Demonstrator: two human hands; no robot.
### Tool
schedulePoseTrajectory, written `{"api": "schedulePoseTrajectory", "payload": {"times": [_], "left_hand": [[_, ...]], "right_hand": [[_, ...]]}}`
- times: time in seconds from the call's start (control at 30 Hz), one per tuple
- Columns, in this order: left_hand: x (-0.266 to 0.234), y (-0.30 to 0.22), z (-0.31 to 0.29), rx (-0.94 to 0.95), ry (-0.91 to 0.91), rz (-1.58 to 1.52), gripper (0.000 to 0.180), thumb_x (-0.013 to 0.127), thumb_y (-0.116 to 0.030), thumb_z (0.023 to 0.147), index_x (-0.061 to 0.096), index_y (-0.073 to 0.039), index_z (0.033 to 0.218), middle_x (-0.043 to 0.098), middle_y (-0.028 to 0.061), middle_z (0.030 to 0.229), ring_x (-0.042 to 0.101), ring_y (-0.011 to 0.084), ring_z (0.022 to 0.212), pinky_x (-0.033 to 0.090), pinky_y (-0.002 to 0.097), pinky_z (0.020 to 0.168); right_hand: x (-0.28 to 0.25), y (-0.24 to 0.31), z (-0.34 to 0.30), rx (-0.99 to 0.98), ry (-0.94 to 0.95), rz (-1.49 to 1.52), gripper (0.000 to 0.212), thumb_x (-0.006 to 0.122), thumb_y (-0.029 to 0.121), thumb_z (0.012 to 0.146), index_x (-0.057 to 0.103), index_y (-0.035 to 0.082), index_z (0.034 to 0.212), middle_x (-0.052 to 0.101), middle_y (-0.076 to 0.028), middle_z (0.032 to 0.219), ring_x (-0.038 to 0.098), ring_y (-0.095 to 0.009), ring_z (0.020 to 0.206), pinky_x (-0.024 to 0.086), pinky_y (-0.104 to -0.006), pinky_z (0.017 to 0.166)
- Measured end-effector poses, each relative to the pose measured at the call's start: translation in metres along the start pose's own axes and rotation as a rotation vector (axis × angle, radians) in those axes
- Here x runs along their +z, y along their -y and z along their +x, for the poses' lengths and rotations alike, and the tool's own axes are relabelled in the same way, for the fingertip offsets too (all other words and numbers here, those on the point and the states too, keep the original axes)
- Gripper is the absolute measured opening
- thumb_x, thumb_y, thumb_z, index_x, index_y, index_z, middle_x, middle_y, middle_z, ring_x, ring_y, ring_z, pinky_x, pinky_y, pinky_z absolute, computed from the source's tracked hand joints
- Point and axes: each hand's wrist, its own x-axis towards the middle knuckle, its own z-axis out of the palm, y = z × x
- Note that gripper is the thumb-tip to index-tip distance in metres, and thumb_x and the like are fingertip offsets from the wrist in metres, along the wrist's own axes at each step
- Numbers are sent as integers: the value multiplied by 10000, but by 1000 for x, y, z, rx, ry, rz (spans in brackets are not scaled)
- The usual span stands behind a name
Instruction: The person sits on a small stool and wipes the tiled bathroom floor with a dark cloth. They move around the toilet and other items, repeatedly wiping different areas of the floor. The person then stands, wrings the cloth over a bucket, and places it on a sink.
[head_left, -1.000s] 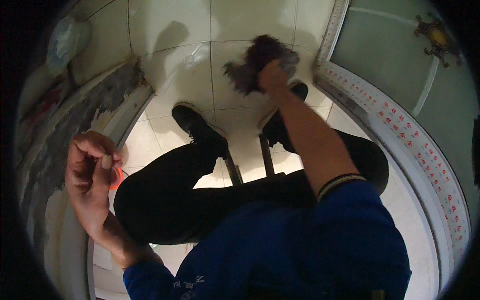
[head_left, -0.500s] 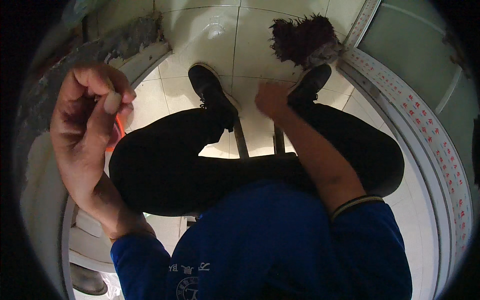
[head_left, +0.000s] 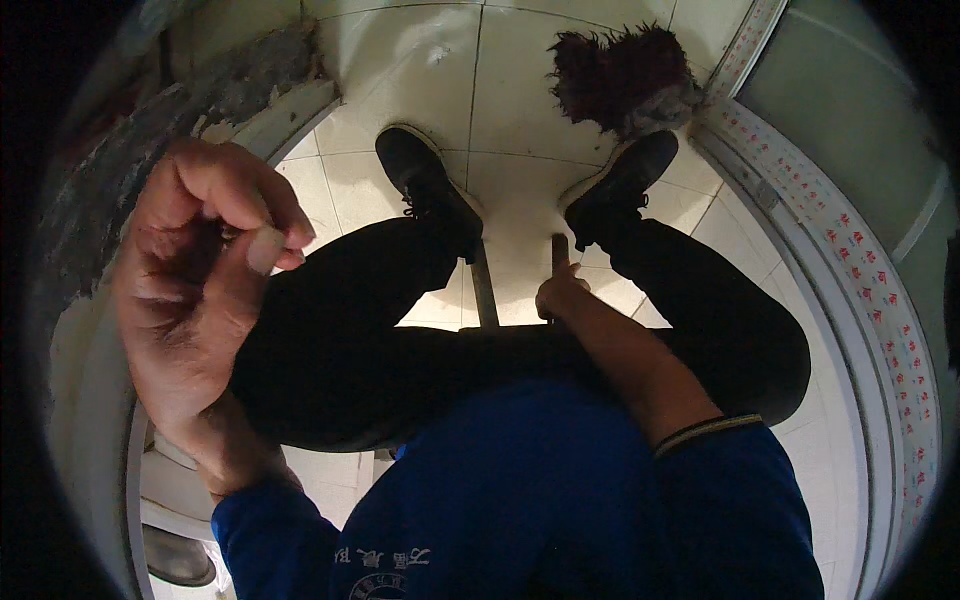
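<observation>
My left hand (head_left: 200, 270) is raised at the left, its fingers curled and the thumb tip pressed to the index finger. Whatever lies in that pinch, if anything, is too small to make out. My right hand (head_left: 563, 295) is low between my knees, beside a dark stool leg (head_left: 559, 250). Its fingers look bent together, with one fingertip sticking out; I cannot make out what they hold. A second stool leg (head_left: 484, 285) stands to its left. My legs in black trousers (head_left: 330, 350) are spread on both sides.
A dark red shaggy mop head (head_left: 620, 75) lies on the tiled floor (head_left: 520, 110) by my right shoe (head_left: 630, 170). My left shoe (head_left: 420, 170) rests farther left. A white door frame (head_left: 840, 270) with red-printed film curves along the right. A rough grey wall edge (head_left: 250, 80) is at the left.
My right hand has come back toward me, from between the shoes to the stool leg. My left hand has shifted slightly right and down, covering an orange-red rim that showed beside it.
</observation>
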Motion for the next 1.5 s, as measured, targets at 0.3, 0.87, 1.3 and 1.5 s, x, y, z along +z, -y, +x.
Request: {"api": "schedulePoseTrajectory", "payload": {"times": [0.3,0.87,1.3,1.5], "left_hand": [[21,18,-43,-126,34,13,146,588,83,918,578,-43,991,641,67,931,609,113,841,515,251,778],[45,37,-105,80,-56,94,55,622,-45,1021,573,-27,1037,644,32,960,605,101,910,503,264,864],[81,16,-71,-7,121,169,79,610,16,978,574,-46,1009,637,46,945,613,122,859,504,263,798],[97,28,-119,50,171,134,90,595,59,959,577,-18,1000,649,34,934,630,101,865,519,262,828]], "right_hand": [[39,18,34,92,5,78,1058,919,323,764,348,131,1635,73,-203,1744,262,-560,1502,492,-675,1037],[27,66,-16,-825,19,100,644,568,541,1003,575,103,1475,669,-141,1387,688,-304,1193,601,-525,924],[45,66,-4,-604,389,481,665,481,607,1043,478,201,1570,495,-166,1585,549,-424,1367,506,-673,1029],[78,79,25,-588,390,527,784,402,716,1011,456,170,1572,491,-126,1579,475,-393,1424,405,-730,1082]]}}
